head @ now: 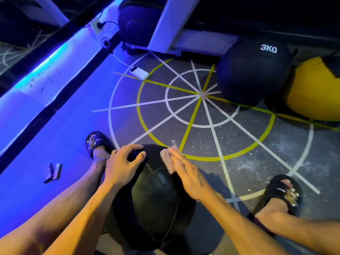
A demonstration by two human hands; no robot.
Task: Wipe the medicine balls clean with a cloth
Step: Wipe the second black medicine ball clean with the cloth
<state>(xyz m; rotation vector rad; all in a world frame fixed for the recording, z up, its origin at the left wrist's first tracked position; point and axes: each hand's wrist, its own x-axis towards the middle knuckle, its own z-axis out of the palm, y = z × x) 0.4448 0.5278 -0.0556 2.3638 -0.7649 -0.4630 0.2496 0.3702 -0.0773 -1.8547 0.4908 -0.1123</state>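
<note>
A black medicine ball (156, 205) sits on the floor between my feet, at the bottom middle. My left hand (125, 163) grips the ball's far top edge with curled fingers. My right hand (185, 173), blurred by motion, lies with straight fingers on a pale cloth (168, 159) pressed against the ball's upper right side. Two other balls rest at the back right: a black one marked 3KG (255, 70) and a yellow and black one (312, 89).
My feet in black slides stand left (97, 142) and right (283, 192) of the ball. A white power bank (138, 73) with a cable lies on the floor markings. A white machine frame (165, 24) stands behind. Small dark items (53, 172) lie at left.
</note>
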